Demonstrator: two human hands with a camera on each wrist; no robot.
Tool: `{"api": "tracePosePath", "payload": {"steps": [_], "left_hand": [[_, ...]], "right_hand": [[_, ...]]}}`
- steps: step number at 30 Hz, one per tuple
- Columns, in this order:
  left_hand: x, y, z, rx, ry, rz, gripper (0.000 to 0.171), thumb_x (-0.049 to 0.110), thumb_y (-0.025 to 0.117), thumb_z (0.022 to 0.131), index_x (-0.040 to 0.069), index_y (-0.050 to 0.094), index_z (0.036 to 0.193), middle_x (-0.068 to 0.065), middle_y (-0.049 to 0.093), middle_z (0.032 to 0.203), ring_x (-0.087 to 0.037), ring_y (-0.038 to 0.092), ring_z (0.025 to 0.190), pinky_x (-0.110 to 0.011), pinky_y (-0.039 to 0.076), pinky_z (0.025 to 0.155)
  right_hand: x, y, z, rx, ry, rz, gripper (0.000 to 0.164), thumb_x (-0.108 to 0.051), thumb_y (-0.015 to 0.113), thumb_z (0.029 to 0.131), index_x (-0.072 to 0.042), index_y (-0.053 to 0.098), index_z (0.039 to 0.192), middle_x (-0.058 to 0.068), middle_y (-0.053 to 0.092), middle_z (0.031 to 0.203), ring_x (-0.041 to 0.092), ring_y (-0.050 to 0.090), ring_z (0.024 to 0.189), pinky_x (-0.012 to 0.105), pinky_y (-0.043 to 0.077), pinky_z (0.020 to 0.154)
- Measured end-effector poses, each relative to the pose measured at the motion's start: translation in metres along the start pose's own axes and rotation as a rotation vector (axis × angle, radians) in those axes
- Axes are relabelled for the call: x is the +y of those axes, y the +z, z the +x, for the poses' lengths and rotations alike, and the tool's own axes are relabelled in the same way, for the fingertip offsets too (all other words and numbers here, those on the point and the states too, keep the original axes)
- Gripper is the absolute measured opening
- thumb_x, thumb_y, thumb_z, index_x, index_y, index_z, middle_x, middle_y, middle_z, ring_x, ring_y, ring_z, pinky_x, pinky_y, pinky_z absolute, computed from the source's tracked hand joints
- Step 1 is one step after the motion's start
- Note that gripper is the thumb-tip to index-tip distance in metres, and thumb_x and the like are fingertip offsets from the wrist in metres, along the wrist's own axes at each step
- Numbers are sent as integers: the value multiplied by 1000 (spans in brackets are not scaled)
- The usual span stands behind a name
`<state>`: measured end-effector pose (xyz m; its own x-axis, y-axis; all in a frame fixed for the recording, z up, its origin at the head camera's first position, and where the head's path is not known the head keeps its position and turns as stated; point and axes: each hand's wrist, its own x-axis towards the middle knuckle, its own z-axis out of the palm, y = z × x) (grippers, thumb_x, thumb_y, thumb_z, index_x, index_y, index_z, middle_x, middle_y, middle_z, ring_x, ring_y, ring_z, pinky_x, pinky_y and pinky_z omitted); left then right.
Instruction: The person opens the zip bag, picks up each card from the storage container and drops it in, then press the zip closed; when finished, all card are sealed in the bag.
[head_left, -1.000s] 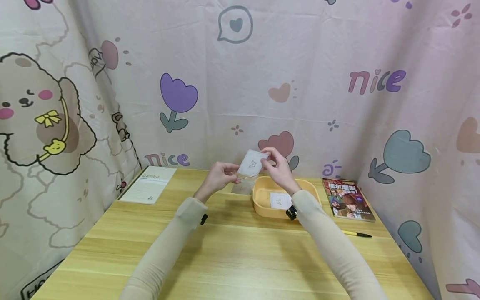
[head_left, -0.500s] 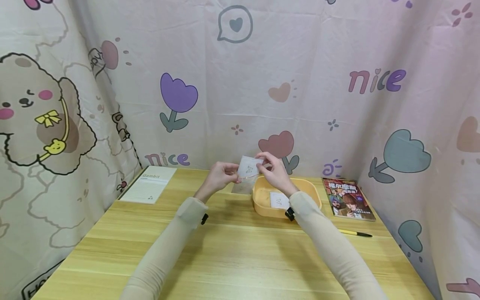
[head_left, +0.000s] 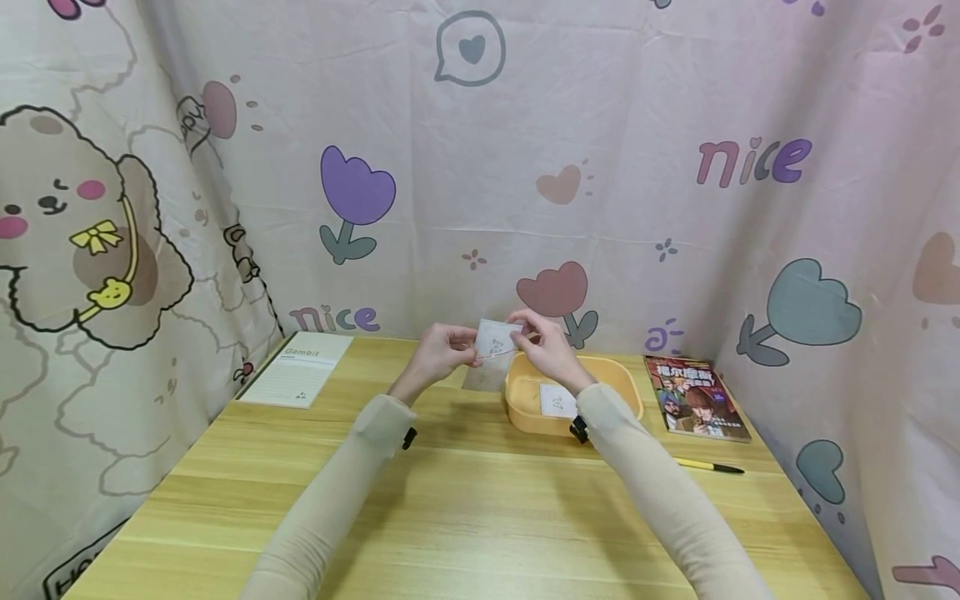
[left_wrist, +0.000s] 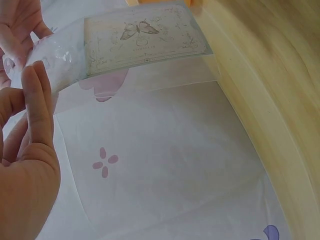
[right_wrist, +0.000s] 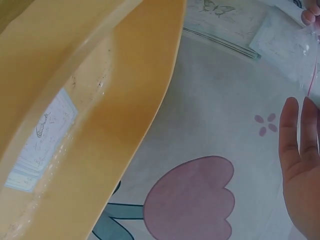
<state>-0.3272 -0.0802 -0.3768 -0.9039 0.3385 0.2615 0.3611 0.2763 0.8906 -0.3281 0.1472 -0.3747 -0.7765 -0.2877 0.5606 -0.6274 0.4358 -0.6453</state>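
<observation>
My left hand [head_left: 442,346] pinches one side of a clear zip bag [head_left: 483,379] with a red line along its mouth. Down in the bag sits a card with a printed butterfly [left_wrist: 142,32]. Between finger and thumb, my right hand [head_left: 546,343] grips the upper right corner of a small white card [head_left: 495,337] bearing a dark print. Its lower edge overlaps the red line of the bag's mouth. In the left wrist view, the left hand [left_wrist: 32,160] has its fingertips at the clear plastic. The right wrist view shows the right hand [right_wrist: 302,155] close to the red line.
Just right of the bag stands a yellow plastic bin [head_left: 536,423], with another printed white card [head_left: 557,400] inside. A comic book [head_left: 697,400] and a yellow pen [head_left: 708,466] lie at the right. A notebook [head_left: 296,375] rests at the back left.
My right hand has come down and slightly left, lowering the white card to the bag's mouth and turning it more upright. The left hand has stayed almost still.
</observation>
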Motion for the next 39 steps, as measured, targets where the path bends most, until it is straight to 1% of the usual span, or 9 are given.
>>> {"api": "tracePosePath", "payload": {"steps": [3, 8, 11, 16, 22, 25, 29, 33, 39], "left_hand": [[0, 0, 0, -1, 3, 3, 35, -7, 66, 83, -7, 66, 118, -21, 73, 102, -20, 74, 77, -26, 62, 67], [1, 0, -1, 1, 8, -6, 37, -7, 64, 83, -8, 65, 119, -23, 72, 104, -20, 74, 76, -26, 62, 68], [1, 0, -1, 0, 13, 3, 37, -7, 64, 83, -7, 65, 121, -22, 73, 103, -20, 74, 76, -26, 62, 69], [1, 0, -2, -4, 21, 20, 36, -7, 62, 84, -5, 66, 119, -20, 74, 99, -21, 75, 75, -24, 61, 65], [2, -1, -2, -9, 14, 20, 36, -6, 63, 83, -4, 67, 118, -19, 72, 112, -19, 75, 77, -19, 58, 59], [2, -1, -1, -14, 13, 11, 36, -7, 62, 83, -5, 67, 119, -18, 70, 118, -19, 75, 77, -20, 59, 61], [2, -1, -1, -20, 15, 3, 35, -8, 62, 84, -6, 66, 119, -19, 69, 119, -21, 75, 78, -25, 62, 67], [1, -1, -2, -20, 14, 11, 35, -7, 62, 84, -5, 67, 118, -19, 69, 118, -23, 75, 78, -25, 62, 67], [1, -2, -2, -18, 15, 29, 36, -6, 63, 83, -4, 67, 119, -18, 69, 119, -20, 75, 78, -23, 61, 66]], "right_hand": [[0, 0, -1, -5, 0, -24, 19, -9, 65, 93, -9, 66, 111, 5, 65, 87, 16, 63, 81, 31, 59, 74], [2, 1, -3, -16, -22, -52, 10, -12, 67, 92, -11, 71, 101, 3, 68, 90, 14, 63, 78, 29, 59, 71], [4, 1, -4, -30, -37, -79, 7, -13, 70, 90, -11, 74, 96, 1, 66, 88, 12, 60, 77, 26, 57, 68], [8, 1, -5, -49, -34, -119, 8, -14, 71, 89, -13, 77, 94, -3, 61, 86, 10, 56, 78, 23, 55, 68], [9, 1, -6, -50, -26, -86, 9, -14, 71, 88, -10, 78, 94, -2, 60, 83, 12, 57, 76, 24, 55, 68], [10, 1, -5, -48, -8, -68, 10, -15, 71, 89, -9, 78, 94, -2, 60, 83, 12, 58, 76, 23, 56, 69], [10, 0, -5, -44, 19, -52, 9, -15, 71, 90, -10, 77, 94, -1, 62, 84, 12, 59, 77, 23, 56, 70], [11, -1, -6, -43, 34, -40, 9, -16, 71, 90, -12, 77, 95, -1, 66, 87, 11, 62, 77, 25, 57, 71], [15, -4, -9, -25, 25, 15, 13, -15, 71, 90, -6, 77, 97, 4, 72, 92, 14, 65, 75, 34, 58, 69]]}}
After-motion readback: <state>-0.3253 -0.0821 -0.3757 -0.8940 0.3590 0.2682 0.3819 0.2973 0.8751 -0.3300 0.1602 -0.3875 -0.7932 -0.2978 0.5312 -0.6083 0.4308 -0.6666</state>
